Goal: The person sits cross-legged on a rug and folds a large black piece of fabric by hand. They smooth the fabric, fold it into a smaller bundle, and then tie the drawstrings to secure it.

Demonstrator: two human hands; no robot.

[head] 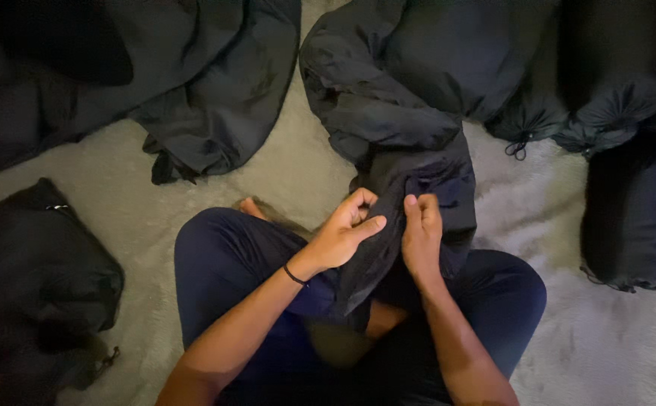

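I sit cross-legged on a pale fluffy rug (283,165). A long black padded garment (388,113) runs from the far middle down into my lap. My left hand (347,229), with a thin black band at the wrist, pinches the near end of the garment between thumb and curled fingers. My right hand (422,233) grips the same end just to the right, fingers folded over the cloth. The two hands are a few centimetres apart, and the cloth between them hangs down over my legs (223,256).
Another dark garment (215,113) lies spread at the far left. A black bag (35,271) with a drawcord sits at the near left. Stuffed dark drawstring sacks (636,210) lie along the right side. Bare rug shows at the near right.
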